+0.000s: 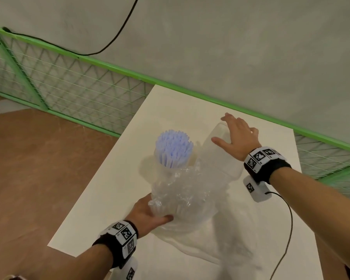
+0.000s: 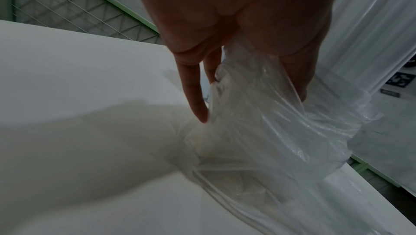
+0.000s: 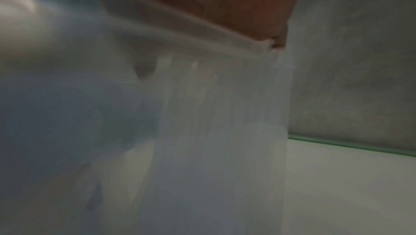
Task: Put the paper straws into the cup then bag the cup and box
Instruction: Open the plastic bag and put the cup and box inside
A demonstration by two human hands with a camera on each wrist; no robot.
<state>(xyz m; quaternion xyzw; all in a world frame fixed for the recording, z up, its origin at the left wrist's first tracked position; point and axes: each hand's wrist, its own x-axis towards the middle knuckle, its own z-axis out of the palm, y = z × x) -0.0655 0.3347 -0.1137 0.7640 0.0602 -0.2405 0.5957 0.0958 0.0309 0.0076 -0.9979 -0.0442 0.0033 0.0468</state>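
The straws (image 1: 173, 150) already stand bunched in the cup (image 1: 171, 164), upright on the counter (image 1: 113, 178), so what remains, I judge, is the bagging. The cup sits at the far side of the bag (image 1: 187, 196), whose crumpled film is gathered up against its lower part; whether the cup is already inside the mouth I cannot tell.

The left hand (image 1: 148, 214) holds a bunch of that film at the near-left edge, thumb and fingers curled on it. The left wrist view shows the plastic pulled taut down from the grip, likely to keep the mouth open and steady.

The right hand (image 1: 237, 136) lies spread, fingers straight, on top of the translucent box (image 1: 220, 156), just right of the cup. The flat, wide grip suits pressing or sliding the box toward the bag. The right wrist view is too blurred to add more.
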